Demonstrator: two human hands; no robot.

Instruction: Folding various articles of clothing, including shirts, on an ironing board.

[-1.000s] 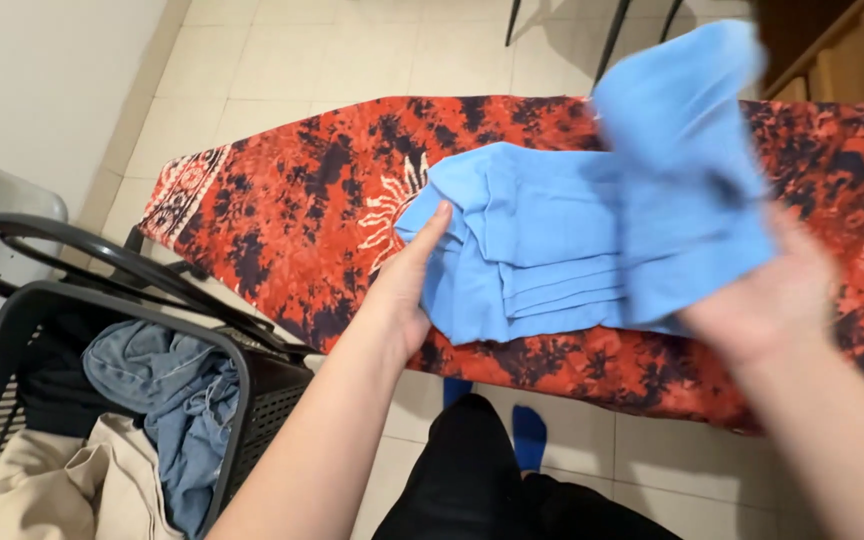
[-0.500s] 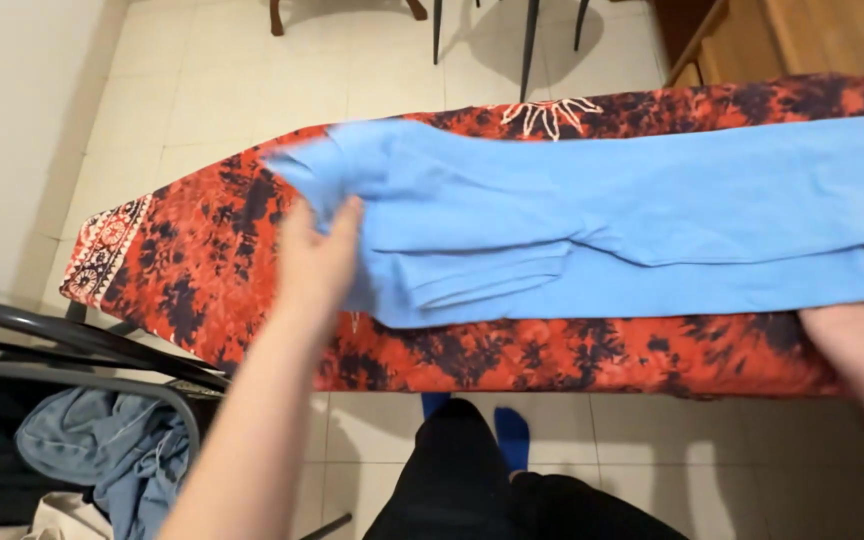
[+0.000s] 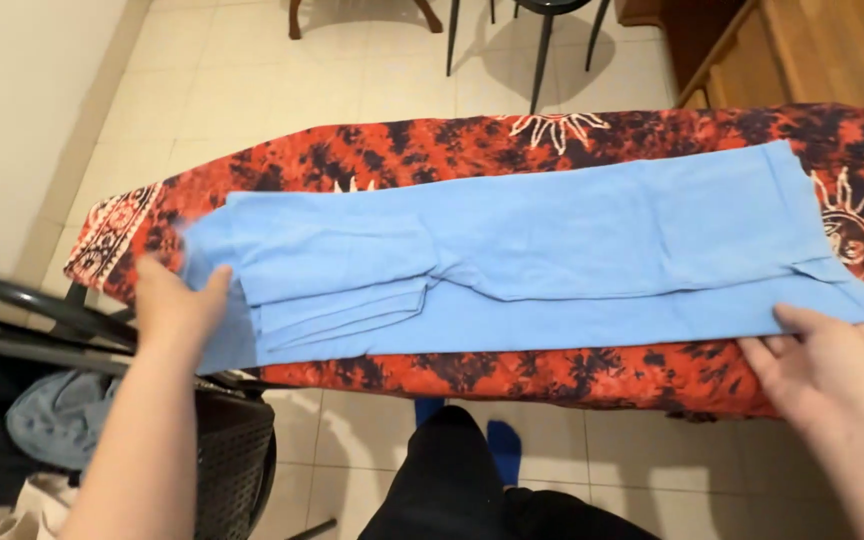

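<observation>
Your left hand (image 3: 174,305) grips the blue cloth's (image 3: 552,240) left end; your right hand (image 3: 817,365) lies open at its right corner, on the red worktop (image 3: 372,160)
</observation>
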